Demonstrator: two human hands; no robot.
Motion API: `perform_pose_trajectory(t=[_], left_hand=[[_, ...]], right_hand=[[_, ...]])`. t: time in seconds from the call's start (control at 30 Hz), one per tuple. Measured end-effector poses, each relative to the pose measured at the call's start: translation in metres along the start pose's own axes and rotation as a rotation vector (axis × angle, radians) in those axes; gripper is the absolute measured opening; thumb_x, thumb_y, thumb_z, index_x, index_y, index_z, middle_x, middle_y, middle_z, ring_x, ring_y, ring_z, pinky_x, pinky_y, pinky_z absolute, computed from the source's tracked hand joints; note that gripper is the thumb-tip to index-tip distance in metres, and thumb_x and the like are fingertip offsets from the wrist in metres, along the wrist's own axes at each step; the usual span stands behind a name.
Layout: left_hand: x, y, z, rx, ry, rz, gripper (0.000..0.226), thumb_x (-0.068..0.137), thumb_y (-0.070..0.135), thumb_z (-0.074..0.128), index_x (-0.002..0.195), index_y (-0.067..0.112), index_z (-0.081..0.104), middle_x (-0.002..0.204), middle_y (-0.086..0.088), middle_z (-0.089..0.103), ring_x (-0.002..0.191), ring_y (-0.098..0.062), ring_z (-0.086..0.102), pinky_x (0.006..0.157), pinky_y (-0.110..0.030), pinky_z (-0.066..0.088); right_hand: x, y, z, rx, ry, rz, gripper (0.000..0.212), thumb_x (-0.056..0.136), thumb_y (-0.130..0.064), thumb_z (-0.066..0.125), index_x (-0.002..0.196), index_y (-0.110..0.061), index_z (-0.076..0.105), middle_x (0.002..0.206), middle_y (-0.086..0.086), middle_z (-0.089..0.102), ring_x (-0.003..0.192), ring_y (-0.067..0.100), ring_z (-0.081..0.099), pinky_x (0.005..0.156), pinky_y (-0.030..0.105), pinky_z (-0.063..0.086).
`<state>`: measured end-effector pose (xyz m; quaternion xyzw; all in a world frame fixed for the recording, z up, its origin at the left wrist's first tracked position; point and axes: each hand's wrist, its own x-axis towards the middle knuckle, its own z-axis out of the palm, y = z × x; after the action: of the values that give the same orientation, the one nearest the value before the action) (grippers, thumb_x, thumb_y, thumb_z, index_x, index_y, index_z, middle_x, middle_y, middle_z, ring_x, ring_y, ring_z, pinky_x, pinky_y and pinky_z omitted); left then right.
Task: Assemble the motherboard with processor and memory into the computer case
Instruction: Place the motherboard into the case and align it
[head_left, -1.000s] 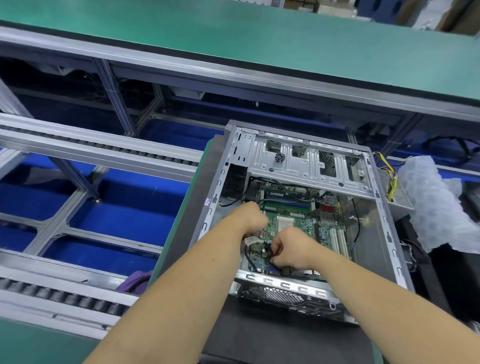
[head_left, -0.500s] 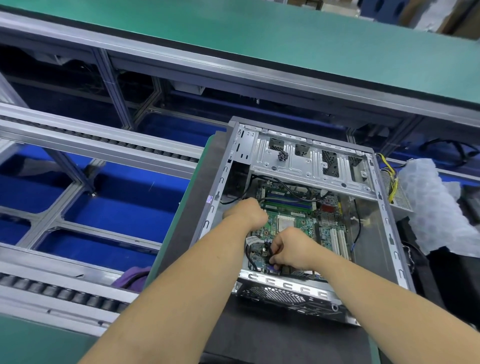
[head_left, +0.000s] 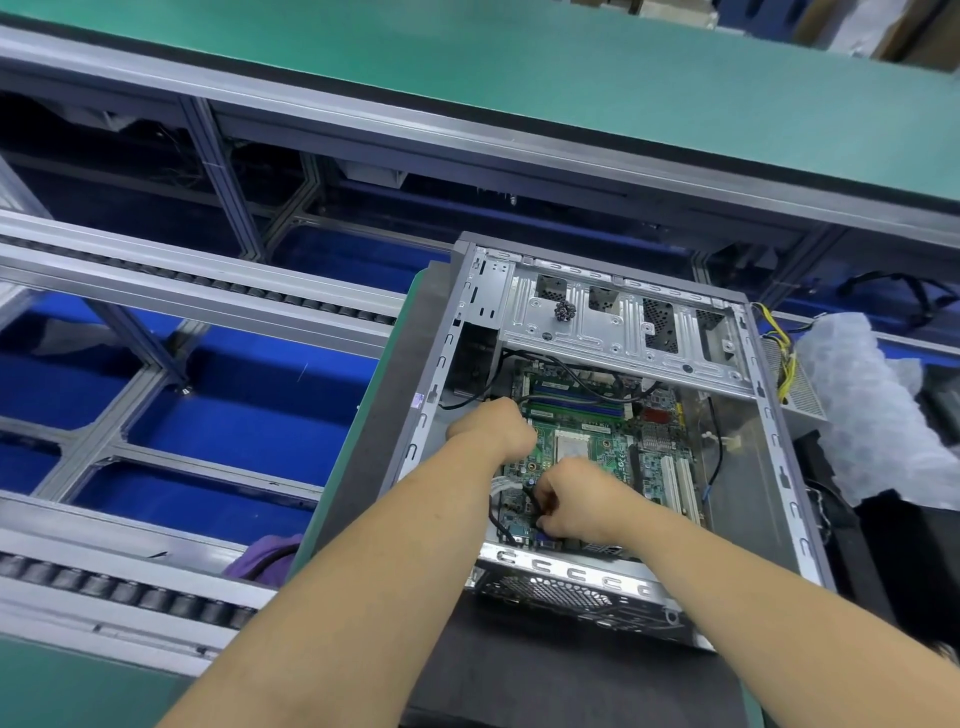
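The open grey computer case lies on its side on a black mat. Inside it sits the green motherboard, with memory sticks at its far edge and the pale processor socket in the middle. My left hand is a closed fist on the board's left edge, and what lies under its fingers is hidden. My right hand is at the board's near left corner, pinching a black cable that loops down toward the case's rear wall.
A metal drive cage spans the far end of the case, with a clump of screws on it. A power supply with yellow wires and bubble wrap lie to the right. To the left are a roller conveyor and a purple cloth.
My left fist has shifted slightly farther along the board's left edge. My right hand stays on the black cable at the near corner with barely any movement.
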<state>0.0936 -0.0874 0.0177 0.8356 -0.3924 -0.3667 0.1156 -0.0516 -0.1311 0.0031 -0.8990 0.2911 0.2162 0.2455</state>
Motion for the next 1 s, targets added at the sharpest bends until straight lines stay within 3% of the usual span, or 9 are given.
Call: perform_pose_trajectory(t=[0.17,0.23,0.33,0.43,0.53,0.63,0.7,0.83,1.0], left_hand=[[0.001,-0.001,0.001,0.008,0.000,0.014,0.021,0.093,0.016,0.048,0.095,0.003,0.064,0.066,-0.003,0.043,0.064,-0.022,0.042,0.066,-0.033,0.035],[0.002,0.000,0.002,0.017,0.005,0.013,0.018,0.092,0.016,0.048,0.076,0.011,0.050,0.067,-0.003,0.044,0.063,-0.022,0.042,0.065,-0.033,0.035],[0.004,0.000,0.003,0.019,-0.003,0.017,0.025,0.093,0.017,0.048,0.068,0.015,0.041,0.067,-0.003,0.045,0.062,-0.021,0.042,0.064,-0.032,0.035],[0.004,0.000,0.003,0.019,-0.016,0.014,0.022,0.094,0.020,0.048,0.073,0.015,0.050,0.068,-0.003,0.048,0.064,-0.022,0.045,0.064,-0.031,0.037],[0.002,0.000,0.003,0.007,-0.025,0.016,0.024,0.093,0.018,0.047,0.104,0.003,0.062,0.071,-0.007,0.051,0.068,-0.024,0.050,0.067,-0.033,0.038],[0.000,0.000,0.002,0.014,-0.026,0.016,0.032,0.092,0.017,0.047,0.116,-0.001,0.060,0.100,-0.014,0.062,0.090,-0.030,0.064,0.076,-0.037,0.049],[0.001,0.001,0.002,0.029,-0.026,0.022,0.032,0.092,0.017,0.047,0.115,0.000,0.060,0.107,-0.014,0.061,0.078,-0.027,0.058,0.073,-0.035,0.046],[0.003,0.001,0.003,0.055,-0.038,0.028,0.011,0.092,0.018,0.047,0.089,0.010,0.055,0.083,-0.008,0.056,0.075,-0.024,0.051,0.070,-0.033,0.041],[0.005,0.001,0.004,0.053,-0.037,0.025,0.021,0.092,0.018,0.048,0.071,0.013,0.044,0.072,-0.004,0.048,0.071,-0.024,0.048,0.069,-0.033,0.039]], right_hand=[[0.000,0.000,0.000,0.005,0.017,-0.010,0.016,0.087,-0.017,0.073,0.080,-0.004,0.069,0.081,0.014,0.070,0.064,0.022,0.054,0.066,0.036,0.056],[0.000,-0.002,0.000,0.001,0.021,-0.012,0.016,0.087,-0.016,0.072,0.078,-0.003,0.068,0.079,0.015,0.069,0.062,0.021,0.052,0.064,0.035,0.054],[0.000,-0.007,-0.001,-0.050,0.005,-0.020,0.018,0.087,-0.015,0.069,0.078,0.000,0.066,0.072,0.014,0.064,0.059,0.020,0.048,0.057,0.031,0.047],[0.000,-0.009,0.000,-0.073,0.003,-0.021,0.019,0.086,-0.013,0.068,0.071,-0.002,0.061,0.066,0.008,0.055,0.058,0.020,0.046,0.057,0.030,0.046],[-0.002,-0.003,-0.001,-0.015,0.026,-0.008,0.015,0.083,-0.010,0.069,0.072,-0.001,0.064,0.070,0.012,0.062,0.061,0.019,0.049,0.060,0.032,0.050],[-0.004,0.002,-0.002,0.025,0.051,0.000,0.011,0.084,-0.011,0.073,0.080,-0.001,0.071,0.083,0.014,0.071,0.068,0.018,0.055,0.067,0.031,0.052],[-0.003,0.002,-0.001,0.033,0.051,0.003,0.011,0.085,-0.014,0.076,0.081,-0.004,0.072,0.084,0.010,0.072,0.070,0.017,0.057,0.065,0.027,0.051],[-0.001,0.001,0.000,0.067,0.036,0.027,0.017,0.086,-0.014,0.076,0.071,-0.013,0.068,0.079,0.008,0.073,0.065,0.016,0.057,0.054,0.019,0.044],[-0.002,0.002,0.001,0.082,0.042,0.047,0.015,0.086,-0.017,0.077,0.076,-0.007,0.072,0.077,0.007,0.073,0.062,0.014,0.056,0.053,0.019,0.045]])
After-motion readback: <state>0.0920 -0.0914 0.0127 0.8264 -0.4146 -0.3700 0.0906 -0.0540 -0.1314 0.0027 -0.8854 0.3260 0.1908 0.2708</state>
